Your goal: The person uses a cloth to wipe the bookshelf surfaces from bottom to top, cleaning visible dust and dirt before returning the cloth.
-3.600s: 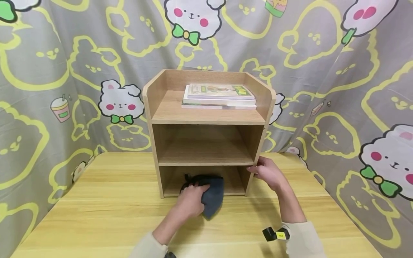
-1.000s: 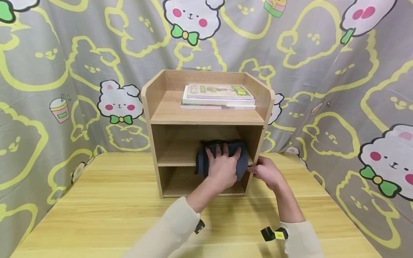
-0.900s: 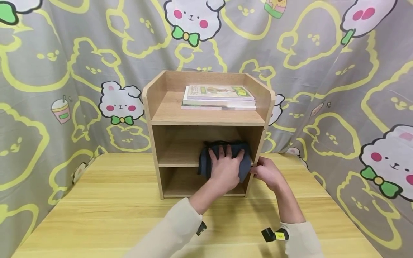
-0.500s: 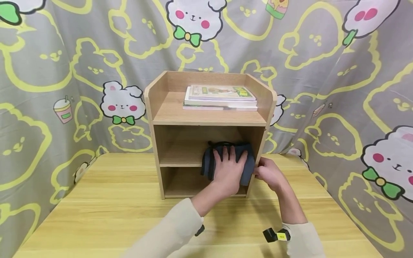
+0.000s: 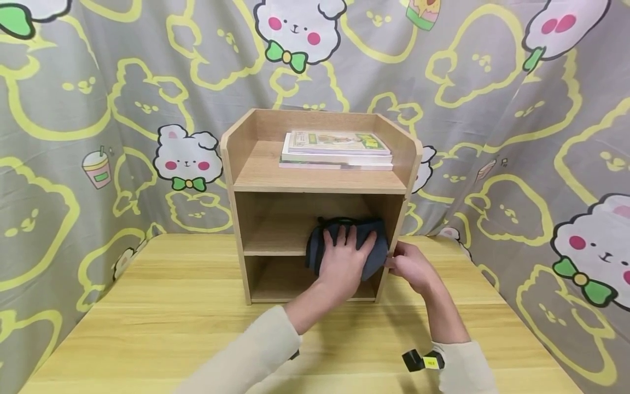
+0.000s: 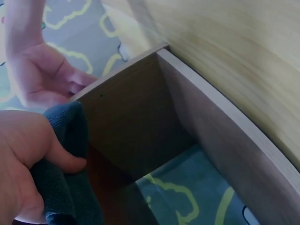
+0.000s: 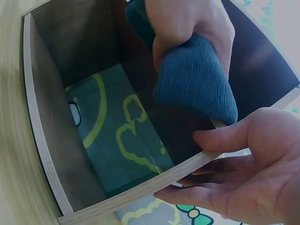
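A wooden shelf unit stands on the table. My left hand grips a dark blue cloth at the right end of the middle board's front edge. Its fingers spread over the cloth, and in the left wrist view the thumb presses on it from below. The cloth drapes over the board edge close to the right side panel. My right hand holds that panel from outside; in the right wrist view its thumb lies on the inner side and its fingers on the outer side.
A small stack of books lies on the unit's top. The bottom compartment opens below the cloth. A patterned curtain hangs behind and at both sides of the wooden table.
From the bottom compartment, my left hand has come up to the middle board with the cloth, then slid right along its edge and slightly back left. My right hand keeps its place.
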`<state>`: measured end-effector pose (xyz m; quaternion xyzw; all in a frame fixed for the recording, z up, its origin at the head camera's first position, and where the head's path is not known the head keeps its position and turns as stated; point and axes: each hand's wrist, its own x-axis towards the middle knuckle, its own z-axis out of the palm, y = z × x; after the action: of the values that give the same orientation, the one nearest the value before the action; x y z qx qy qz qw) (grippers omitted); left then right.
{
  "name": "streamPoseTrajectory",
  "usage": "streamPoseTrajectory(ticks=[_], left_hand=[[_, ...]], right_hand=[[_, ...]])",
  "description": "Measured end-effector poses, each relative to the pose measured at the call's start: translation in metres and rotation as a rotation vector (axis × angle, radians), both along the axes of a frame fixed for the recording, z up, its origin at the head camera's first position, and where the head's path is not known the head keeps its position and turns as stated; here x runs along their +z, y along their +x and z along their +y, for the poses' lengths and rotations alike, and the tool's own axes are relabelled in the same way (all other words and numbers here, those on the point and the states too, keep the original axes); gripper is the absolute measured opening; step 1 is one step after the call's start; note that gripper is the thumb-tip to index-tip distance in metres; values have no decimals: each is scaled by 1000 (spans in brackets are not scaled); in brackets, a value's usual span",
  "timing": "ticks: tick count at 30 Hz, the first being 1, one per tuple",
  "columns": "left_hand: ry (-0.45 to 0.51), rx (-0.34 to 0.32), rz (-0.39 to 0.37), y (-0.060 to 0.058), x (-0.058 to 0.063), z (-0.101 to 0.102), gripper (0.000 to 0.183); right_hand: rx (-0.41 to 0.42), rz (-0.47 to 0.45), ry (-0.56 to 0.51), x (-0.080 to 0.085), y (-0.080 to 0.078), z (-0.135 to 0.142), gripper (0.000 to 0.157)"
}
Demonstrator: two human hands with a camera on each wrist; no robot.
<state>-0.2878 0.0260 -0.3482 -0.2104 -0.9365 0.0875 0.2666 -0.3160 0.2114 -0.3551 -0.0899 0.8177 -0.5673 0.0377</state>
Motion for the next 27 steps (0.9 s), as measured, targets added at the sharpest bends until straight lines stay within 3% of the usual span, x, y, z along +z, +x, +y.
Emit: streamPoseTrajectory(ticks=[5,10,14,17,21,27], left_hand=[[87,-76,-61,9,2,-18,72],[193,-149,-133,17,10,-62,82],[267,-103,-145,19,19,-108,82],[288,-66,-155,20,23,-131,75],[278,-46,-172,20,25,-136,69],[265,55,-156,22,23,-117,70]], right_hand=[[7,-3,18,-4,1,2,46],[21,5,45,-4,2,2,50],[24,10,39,-2,2,1,51],[17,14,39,0,3,2,50],[17,13,32,0,3,1,50],[3,7,25,-2,0,0,50]])
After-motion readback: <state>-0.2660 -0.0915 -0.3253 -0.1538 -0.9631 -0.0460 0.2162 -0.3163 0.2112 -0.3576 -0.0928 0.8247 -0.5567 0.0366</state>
